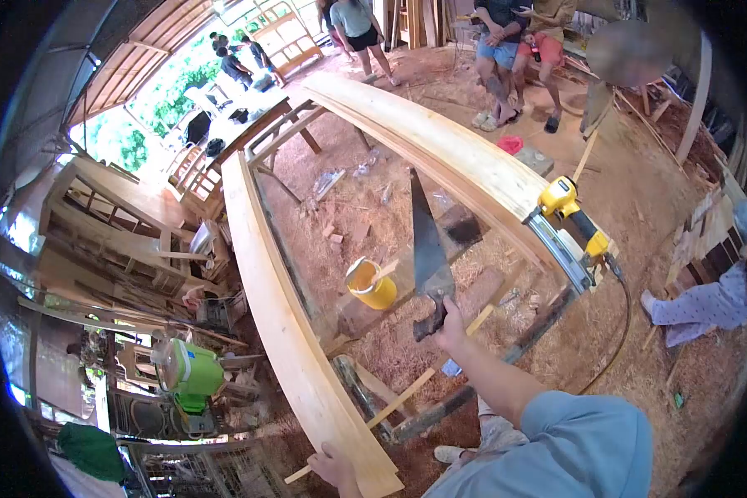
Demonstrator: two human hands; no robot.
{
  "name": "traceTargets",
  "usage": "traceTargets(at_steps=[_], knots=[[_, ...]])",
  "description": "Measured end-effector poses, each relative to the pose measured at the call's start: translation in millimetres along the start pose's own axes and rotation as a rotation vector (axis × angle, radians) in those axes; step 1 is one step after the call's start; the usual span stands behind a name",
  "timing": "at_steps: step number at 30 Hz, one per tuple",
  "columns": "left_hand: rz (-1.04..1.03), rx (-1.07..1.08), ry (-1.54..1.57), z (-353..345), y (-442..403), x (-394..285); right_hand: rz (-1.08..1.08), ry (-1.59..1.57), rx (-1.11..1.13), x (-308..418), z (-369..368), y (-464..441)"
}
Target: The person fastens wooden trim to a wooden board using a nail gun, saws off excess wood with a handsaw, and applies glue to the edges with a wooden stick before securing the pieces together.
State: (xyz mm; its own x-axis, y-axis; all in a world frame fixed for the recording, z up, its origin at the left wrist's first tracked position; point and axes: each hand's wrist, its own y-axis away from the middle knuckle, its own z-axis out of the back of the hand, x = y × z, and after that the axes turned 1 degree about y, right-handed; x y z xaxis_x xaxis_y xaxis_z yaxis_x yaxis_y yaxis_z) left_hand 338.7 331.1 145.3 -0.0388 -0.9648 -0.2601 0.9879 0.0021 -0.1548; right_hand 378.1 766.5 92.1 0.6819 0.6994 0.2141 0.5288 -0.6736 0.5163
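Note:
My right hand (450, 325) is closed around the dark handle of a handsaw (430, 241). The saw's blade points up and away, over the gap between two long boards. At the bottom, my left hand (334, 467) grips the near end of the left wooden plank (286, 332), its fingers bent at the edge. A thin wooden strip (427, 378) passes under this plank, and its tip shows beside my left hand. Across the gap lies the right wooden plank (440, 137), stacked on other boards. A yellow nail gun (563, 199) rests on its near end.
A yellow bucket (373, 286) stands between the planks, above a shavings-covered floor. The nail gun's hose (625, 324) trails down at right. A green machine (191, 373) and wooden frames (112, 207) crowd the left. Several people stand at the back; a patterned trouser leg (705, 307) shows at right.

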Motion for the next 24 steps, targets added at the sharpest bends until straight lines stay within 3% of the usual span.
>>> traceTargets(at_steps=[6,17,19,21,22,23,24], knots=[[0.000,-0.109,0.070,-14.2,-3.9,9.2,-0.113,0.116,-0.044,-14.7,18.1,-23.4],[0.160,0.086,0.194,0.6,-5.0,-4.7,-0.286,0.359,-0.016,-2.2,10.5,20.9],[0.095,0.082,0.174,10.1,0.0,-11.9,-0.375,0.621,0.041,-5.6,45.5,10.9],[0.011,0.117,0.152,6.0,-1.7,-6.7,-0.216,0.776,0.162,33.4,14.7,78.3],[0.069,0.092,0.148,-2.2,-6.7,9.3,-0.063,0.881,0.240,65.3,-3.3,116.1],[0.139,0.046,0.167,-10.0,-9.0,17.3,0.099,1.002,0.346,98.0,-29.5,141.5],[0.127,0.057,0.150,-5.3,-6.9,13.1,0.415,0.985,0.328,129.4,-42.8,167.3]])
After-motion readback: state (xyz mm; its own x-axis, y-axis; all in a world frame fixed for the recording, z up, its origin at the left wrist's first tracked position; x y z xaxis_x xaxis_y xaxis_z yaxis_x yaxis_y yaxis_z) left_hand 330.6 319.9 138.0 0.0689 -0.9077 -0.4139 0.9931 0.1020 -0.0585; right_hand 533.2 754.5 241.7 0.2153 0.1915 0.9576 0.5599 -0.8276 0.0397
